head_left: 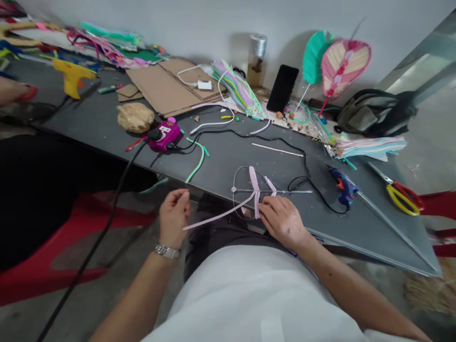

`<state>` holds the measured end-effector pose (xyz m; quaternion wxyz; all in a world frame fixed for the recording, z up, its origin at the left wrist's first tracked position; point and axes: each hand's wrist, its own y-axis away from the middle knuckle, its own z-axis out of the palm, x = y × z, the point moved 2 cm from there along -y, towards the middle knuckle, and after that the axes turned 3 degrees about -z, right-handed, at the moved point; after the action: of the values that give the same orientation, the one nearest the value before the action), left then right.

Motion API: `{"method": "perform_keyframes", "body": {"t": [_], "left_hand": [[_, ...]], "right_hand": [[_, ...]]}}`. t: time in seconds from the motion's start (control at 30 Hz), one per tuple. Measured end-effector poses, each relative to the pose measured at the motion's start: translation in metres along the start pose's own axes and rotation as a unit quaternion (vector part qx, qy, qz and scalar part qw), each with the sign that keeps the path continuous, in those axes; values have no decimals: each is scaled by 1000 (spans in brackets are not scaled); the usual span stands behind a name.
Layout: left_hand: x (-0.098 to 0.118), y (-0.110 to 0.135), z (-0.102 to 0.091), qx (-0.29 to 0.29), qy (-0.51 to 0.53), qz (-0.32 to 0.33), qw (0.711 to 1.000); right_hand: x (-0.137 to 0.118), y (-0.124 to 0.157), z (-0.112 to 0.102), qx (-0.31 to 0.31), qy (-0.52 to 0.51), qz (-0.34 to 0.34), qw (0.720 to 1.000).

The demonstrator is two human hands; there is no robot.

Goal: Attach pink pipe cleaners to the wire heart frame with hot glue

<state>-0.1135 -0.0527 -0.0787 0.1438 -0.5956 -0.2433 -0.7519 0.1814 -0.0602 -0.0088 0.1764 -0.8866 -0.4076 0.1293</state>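
My right hand [283,221] grips the lower edge of a thin wire leaf-shaped frame [235,178] near the table's front edge. Pale pink pipe cleaner [253,178] is wound over the frame beside its straight centre wire [299,192]. From the wrapped part a loose pink tail [219,217] runs left, its tip by the side of my left hand [174,213]. The left fingers are curled with thumb and fingertips together; whether anything is between them I cannot make out. A green pipe cleaner [197,164] lies on the table beyond that hand.
A blue glue gun [344,187] and scissors [402,194] lie to the right. A purple power socket [166,135] with black cords sits left. Behind are cardboard [156,90], a phone [282,88], pipe-cleaner bundles [238,88] and a finished pink leaf [345,66]. Another person's hand [14,92] is far left.
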Motion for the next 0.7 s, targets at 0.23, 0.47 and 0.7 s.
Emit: {"method": "perform_keyframes", "body": {"t": [0.23,0.47,0.7], "left_hand": [[-4,53,41,-77,-53,-2,996],[56,79,124,-294,55,-50,953],[91,85,185,-388,214,-136,886]], "right_hand": [[12,-17,-32,177,-124,63,974],[39,-56,-89,388,-446,257,764],[36,-40,-74,390,-613,297,620]]}}
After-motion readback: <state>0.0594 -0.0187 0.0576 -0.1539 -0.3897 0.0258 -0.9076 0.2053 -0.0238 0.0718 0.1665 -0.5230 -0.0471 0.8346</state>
